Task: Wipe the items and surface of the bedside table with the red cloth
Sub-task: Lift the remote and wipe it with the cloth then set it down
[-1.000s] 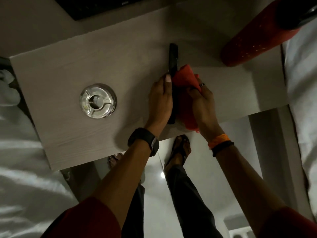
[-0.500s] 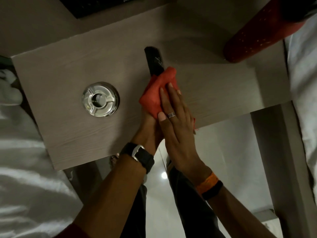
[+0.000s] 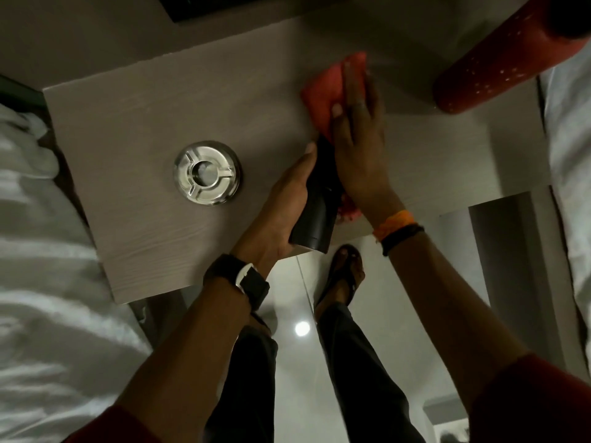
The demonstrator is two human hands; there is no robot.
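White bedding (image 3: pixel 48 298) fills the left side of the view, and more white bedding (image 3: pixel 569 139) lies along the right edge. Between them stands the bedside table, its pale wood-grain surface (image 3: pixel 144 123) running across the upper half of the view. A glossy floor (image 3: pixel 399 282) shows beneath the near edge, with the person's dark trouser legs and a sandalled foot (image 3: pixel 347 273) on it.

At the far right corner of the surface a red cylinder with small pale dots (image 3: pixel 499 65) leans out of view toward the top right; what it is cannot be told. A round metal ashtray (image 3: pixel 206 172) sits on the left half of the surface, well apart from the hands.

The left hand (image 3: pixel 284 199), with a dark watch (image 3: pixel 246 279) on its wrist, is closed around a black remote (image 3: pixel 315 215), holding it above the near edge of the surface. The right hand (image 3: pixel 359 139), with orange and black bands (image 3: pixel 399 227) at the wrist, lies with fingers stretched flat, pressing the red cloth (image 3: pixel 326 91) over the far end of the remote. The cloth covers that far end and a bit of it shows below the right palm, beside the remote.
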